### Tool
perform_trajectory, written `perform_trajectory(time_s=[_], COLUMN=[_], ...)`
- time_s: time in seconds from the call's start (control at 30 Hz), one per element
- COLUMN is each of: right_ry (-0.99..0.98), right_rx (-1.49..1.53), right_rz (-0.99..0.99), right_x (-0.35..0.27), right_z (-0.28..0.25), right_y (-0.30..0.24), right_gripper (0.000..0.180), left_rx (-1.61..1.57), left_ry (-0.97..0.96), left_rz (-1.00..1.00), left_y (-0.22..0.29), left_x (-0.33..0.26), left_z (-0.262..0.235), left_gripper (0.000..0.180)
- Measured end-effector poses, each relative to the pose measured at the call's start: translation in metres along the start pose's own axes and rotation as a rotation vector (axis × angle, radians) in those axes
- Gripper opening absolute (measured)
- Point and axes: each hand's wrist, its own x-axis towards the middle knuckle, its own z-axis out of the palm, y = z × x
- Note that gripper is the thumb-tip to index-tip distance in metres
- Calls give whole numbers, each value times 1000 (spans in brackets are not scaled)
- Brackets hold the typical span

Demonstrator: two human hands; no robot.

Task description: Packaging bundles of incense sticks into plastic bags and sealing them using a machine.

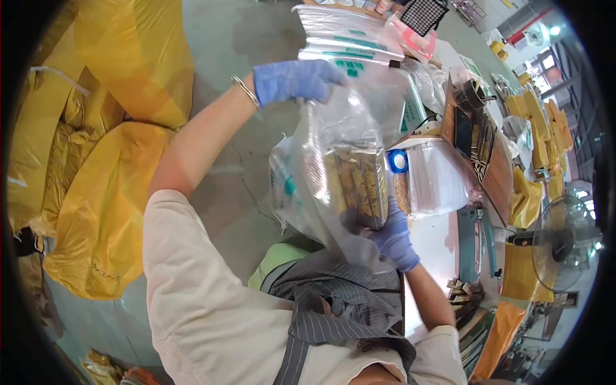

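Observation:
A clear plastic bag (317, 186) with green print hangs in front of me over my lap. My left hand (296, 81), in a blue glove, is closed on the bag's upper part with the arm stretched out. Inside or behind the film shows a block of gold-brown packets (357, 183) packed side by side; the film hides whether it is wholly in the bag. My right hand (396, 239), also gloved in blue, grips the block's lower right corner from below. Its fingertips are partly covered by the block and film.
A white table (436, 256) stands to my right, bearing a stack of clear bags (437, 176), a blue tape roll (398, 160) and a teal bag sealer (473, 244). Beyond it stands a fan (564, 244). Large yellow sacks (106, 205) crowd the floor at left.

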Motion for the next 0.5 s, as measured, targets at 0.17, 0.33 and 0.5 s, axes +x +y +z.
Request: perform_trajectory(time_s=[0.17, 0.33, 0.5], right_ry=[-362, -721, -790], right_rx=[-1071, -70, -508], right_rz=[206, 244, 22], right_x=[46, 73, 64], right_z=[-29, -100, -58], right_y=[11, 140, 171], right_gripper=[60, 31, 32], left_rx=[-667, -1167, -1059], left_ry=[150, 120, 18], left_rz=[428, 913, 817], left_y=[28, 80, 105], left_x=[9, 65, 88], left_z=[93, 149, 128], left_gripper=[47, 21, 13])
